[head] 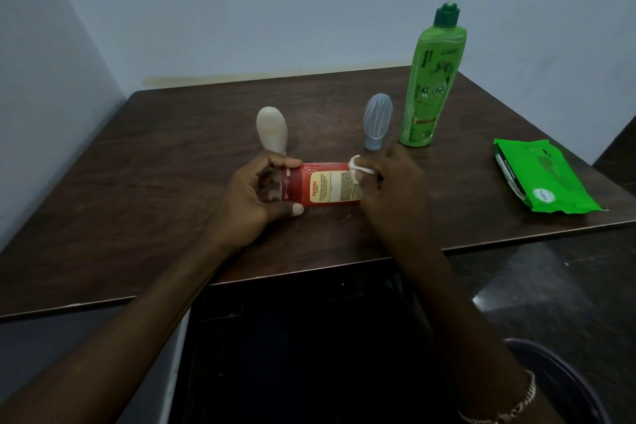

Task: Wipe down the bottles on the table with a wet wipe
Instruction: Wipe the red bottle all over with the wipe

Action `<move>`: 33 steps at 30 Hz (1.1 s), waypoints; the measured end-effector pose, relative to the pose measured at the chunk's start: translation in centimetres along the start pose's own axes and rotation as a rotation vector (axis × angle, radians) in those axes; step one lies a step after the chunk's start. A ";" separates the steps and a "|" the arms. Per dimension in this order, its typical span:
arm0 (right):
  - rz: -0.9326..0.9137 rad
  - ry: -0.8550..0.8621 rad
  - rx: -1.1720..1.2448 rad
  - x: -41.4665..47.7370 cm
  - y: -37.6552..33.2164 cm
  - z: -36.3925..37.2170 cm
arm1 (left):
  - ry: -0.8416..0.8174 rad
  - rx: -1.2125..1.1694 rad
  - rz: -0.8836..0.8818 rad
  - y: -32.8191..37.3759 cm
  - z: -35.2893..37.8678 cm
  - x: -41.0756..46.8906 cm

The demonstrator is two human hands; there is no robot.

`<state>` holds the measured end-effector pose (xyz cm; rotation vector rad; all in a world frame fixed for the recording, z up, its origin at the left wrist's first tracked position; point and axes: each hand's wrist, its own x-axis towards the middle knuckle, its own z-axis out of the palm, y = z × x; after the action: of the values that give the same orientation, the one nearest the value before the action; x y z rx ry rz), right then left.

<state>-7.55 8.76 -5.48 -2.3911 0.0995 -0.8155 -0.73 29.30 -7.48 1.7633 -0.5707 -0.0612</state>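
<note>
1. Head view, the count: four bottles stand on or are held over the dark brown counter (pixel 172 165). With them are one loose wet wipe, one pack of wipes and two bare hands.
2. The red bottle (pixel 327 188) lies on its side near the front middle of the counter, with its yellow label facing up. Whether it rests on the wood or is held just above it cannot be told.
3. The left hand (pixel 247 198) grips the darker left end of the red bottle. Its fingers are clamped on it, thumb on the near side and the other fingers curled over the far side.
4. The right hand (pixel 392 189) is at the bottle's other end. Its fingers are curled together round the white wet wipe (pixel 359 169) and press it against the upper right end of the bottle.
5. The cream bottle (pixel 272 129) stands narrow end down just behind the left hand, with no hand on it.
6. The grey-blue bottle (pixel 378 120), which is see-through, stands narrow end down just behind the right hand.
7. The green pump bottle (pixel 433 79) stands upright just to the right of the grey-blue one. It is the tallest of the four and has a dark green pump head.
8. The green pack of wipes (pixel 543 179) lies flat near the counter's right edge, well apart from both hands.
9. One bracelet (pixel 516 403) sits on the right wrist at the bottom of the view.
10. A pale wall (pixel 275 10) rises behind the counter.
</note>
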 end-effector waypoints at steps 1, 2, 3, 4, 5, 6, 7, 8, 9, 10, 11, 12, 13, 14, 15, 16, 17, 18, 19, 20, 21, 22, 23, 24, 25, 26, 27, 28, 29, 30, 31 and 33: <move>0.036 0.026 -0.009 0.0 0.9 -0.5 | -0.001 -0.010 0.002 -0.1 0.0 0.0; 0.079 0.048 -0.022 0.0 1.9 -1.0 | -0.003 -0.012 0.004 -0.1 0.0 0.0; 0.123 0.066 -0.029 0.0 2.9 -1.4 | -0.004 -0.005 0.006 -0.2 0.0 0.0; 0.166 0.071 -0.030 0.1 3.8 -1.8 | -0.009 0.005 0.008 -0.2 0.1 0.1; 0.204 0.064 -0.033 0.1 4.4 -2.1 | -0.012 0.011 0.010 -0.3 0.0 0.1; 0.234 0.050 -0.042 0.1 4.8 -2.2 | -0.016 0.007 0.014 -0.4 0.0 0.2; 0.253 0.038 -0.052 0.1 5.0 -2.2 | -0.018 -0.001 0.021 -0.5 0.0 0.2; 0.265 0.028 -0.057 0.2 5.0 -2.2 | -0.019 -0.005 0.029 -0.6 0.0 0.2; 0.266 0.022 -0.059 0.3 4.8 -2.2 | -0.014 -0.003 0.035 -0.6 0.0 0.1; 0.263 0.015 -0.060 0.5 4.6 -2.1 | -0.010 -0.004 0.038 -0.6 0.0 0.1; 0.260 0.006 -0.063 0.6 4.3 -2.1 | -0.005 -0.010 0.042 -0.6 0.0 0.1; 0.255 -0.006 -0.070 0.9 4.0 -2.1 | -0.004 -0.020 0.047 -0.5 0.0 0.0; 0.242 -0.020 -0.085 1.1 3.7 -2.1 | -0.003 -0.024 0.054 -0.4 0.0 0.0; 0.222 -0.041 -0.110 1.4 3.4 -2.1 | -0.005 -0.025 0.060 -0.3 0.1 -0.1; 0.201 -0.067 -0.138 1.6 2.9 -2.0 | -0.006 -0.022 0.066 -0.3 0.1 -0.1; 0.182 -0.092 -0.163 1.8 2.4 -1.9 | -0.005 -0.019 0.067 -0.3 0.1 -0.1; 0.161 -0.111 -0.180 1.9 1.9 -1.7 | -0.003 -0.019 0.071 -0.4 0.1 -0.1; 0.139 -0.124 -0.182 2.1 1.4 -1.5 | -0.001 -0.025 0.078 -0.5 0.1 0.0; 0.122 -0.133 -0.170 2.2 0.8 -1.2 | 0.001 -0.027 0.087 -0.5 0.1 0.0; 0.109 -0.143 -0.152 2.2 0.2 -0.9 | 0.001 -0.023 0.092 -0.5 0.1 0.0; 0.093 -0.155 -0.141 2.2 -0.5 -0.5 | 0.003 -0.016 0.095 -0.5 0.1 0.0; 0.071 -0.168 -0.136 2.1 -1.3 -0.2 | 0.003 -0.011 0.093 -0.4 0.1 0.0; 0.046 -0.185 -0.129 2.0 -2.1 0.2 | 0.004 -0.007 0.090 -0.4 0.1 -0.1; 0.020 -0.198 -0.116 1.9 -2.9 0.6 | 0.005 -0.009 0.090 -0.4 0.1 -0.1; -0.007 -0.210 -0.107 1.8 -3.7 1.1 | 0.007 -0.016 0.098 -0.4 0.2 -0.1; -0.032 -0.220 -0.105 1.8 -4.3 1.4 | 0.005 -0.030 0.107 -0.4 0.2 -0.2; -0.054 -0.229 -0.111 1.8 -4.7 1.7 | 0.003 -0.047 0.115 -0.4 0.3 -0.2; -0.074 -0.237 -0.116 1.9 -4.9 1.9 | 0.001 -0.064 0.116 -0.5 0.3 -0.2; -0.087 -0.248 -0.110 1.9 -4.9 1.9 | 0.000 -0.074 0.113 -0.5 0.3 -0.2; -0.092 -0.258 -0.093 2.0 -4.9 1.7 | 0.001 -0.077 0.110 -0.4 0.3 -0.2; -0.095 -0.263 -0.074 2.0 -4.6 1.4 | 0.005 -0.071 0.109 -0.4 0.3 -0.2; -0.100 -0.252 -0.075 2.0 -3.7 0.6 | 0.010 -0.050 0.101 -0.2 0.2 -0.2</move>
<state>-5.99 11.56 -2.72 -2.5658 -0.0928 -0.5562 -0.91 29.19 -7.75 1.6827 -0.6448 0.0029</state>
